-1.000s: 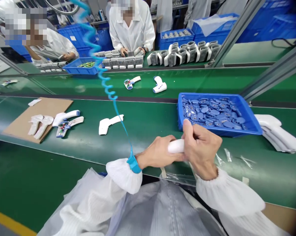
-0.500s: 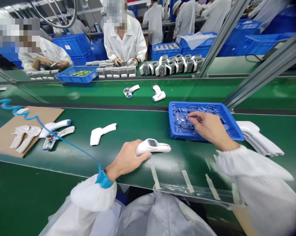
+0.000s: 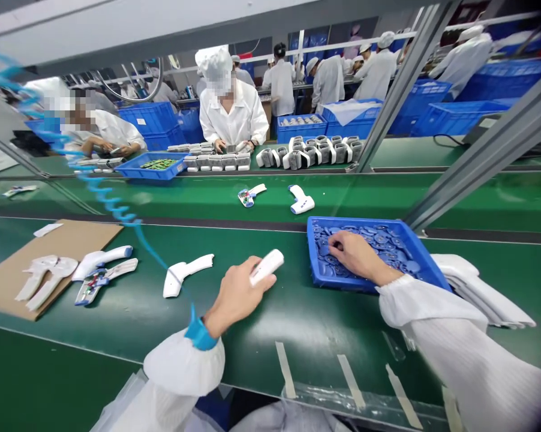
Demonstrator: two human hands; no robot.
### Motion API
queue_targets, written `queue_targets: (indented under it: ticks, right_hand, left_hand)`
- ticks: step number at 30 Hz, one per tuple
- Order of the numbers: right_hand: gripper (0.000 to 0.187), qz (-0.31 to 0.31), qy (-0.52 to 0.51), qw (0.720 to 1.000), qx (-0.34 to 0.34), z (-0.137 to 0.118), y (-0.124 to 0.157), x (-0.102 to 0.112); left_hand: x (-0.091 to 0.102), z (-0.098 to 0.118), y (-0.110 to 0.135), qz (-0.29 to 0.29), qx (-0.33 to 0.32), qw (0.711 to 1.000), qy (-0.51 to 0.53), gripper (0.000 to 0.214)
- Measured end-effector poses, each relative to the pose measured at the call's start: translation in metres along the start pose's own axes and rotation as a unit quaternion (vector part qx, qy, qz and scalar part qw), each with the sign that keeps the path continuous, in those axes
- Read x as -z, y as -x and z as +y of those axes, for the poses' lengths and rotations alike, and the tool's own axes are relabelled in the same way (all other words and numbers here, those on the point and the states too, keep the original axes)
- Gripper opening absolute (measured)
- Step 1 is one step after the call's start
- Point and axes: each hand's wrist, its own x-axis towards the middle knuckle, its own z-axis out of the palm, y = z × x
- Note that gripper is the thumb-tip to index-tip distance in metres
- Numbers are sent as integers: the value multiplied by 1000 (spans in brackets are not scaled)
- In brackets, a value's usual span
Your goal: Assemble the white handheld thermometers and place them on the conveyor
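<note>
My left hand [image 3: 237, 292] is wrapped around a white handheld infrared thermometer [image 3: 267, 267], held above the green bench with its handle pointing up and to the right. The thermometer's screen is out of sight. Over the left side of a blue bin [image 3: 313, 252], my right hand [image 3: 354, 255] has its fingers pinched at a small blue plastic part [image 3: 328, 246]. Loose blue plastic parts [image 3: 382, 240] fill that bin. Left of my left hand lies a white thermometer shell half [image 3: 180, 276].
Thermometer halves with circuit boards [image 3: 95, 282] lie by a cardboard sheet [image 3: 50, 240]. White shells [image 3: 481, 288] are stacked right of the bin. Two thermometers, one an opened piece [image 3: 248, 197], sit on the belt. A coiled blue cord [image 3: 113, 204] hangs at left. Co-workers [image 3: 232, 117] sit opposite.
My left hand has turned the thermometer, so its screen no longer shows and its handle points upward. My right hand has shifted left in the bin. The view has tilted up.
</note>
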Motion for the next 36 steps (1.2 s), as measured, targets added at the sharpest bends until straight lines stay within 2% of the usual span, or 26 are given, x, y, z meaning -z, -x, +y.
queue_targets:
  ticks: [2,5,9,13,16,22,25,30,36]
  right_hand:
    - [10,30,-22,999,3,-3,11,7]
    - [10,60,-43,997,-2,-15,37,17]
    - [14,77,-29,997,3,-45,75,22]
    - [26,40,-55,997,25,-73,102,16]
    - [30,24,-120,992,30,-81,112,14]
    - [23,60,-186,981,14,-79,111,21]
    - [35,78,-180,980,27,-75,110,22]
    - [36,80,-166,979,92,-72,116,15]
    - [40,170,-122,971,118,-82,125,14]
  left_hand:
    - [3,-4,3,-20,14,983,181,33]
    - [-4,4,9,-66,21,952,298,38]
    - [-22,34,13,-64,-23,966,248,34]
    - [-35,52,11,-87,-63,967,230,33]
    - [-40,52,12,-109,-71,964,230,32]
    - [-42,47,19,-118,-63,964,231,33]
    - [-38,46,22,-104,-53,965,235,36]
    - [-28,48,23,-96,-83,971,202,37]
    - [-22,51,21,-106,-98,967,210,40]
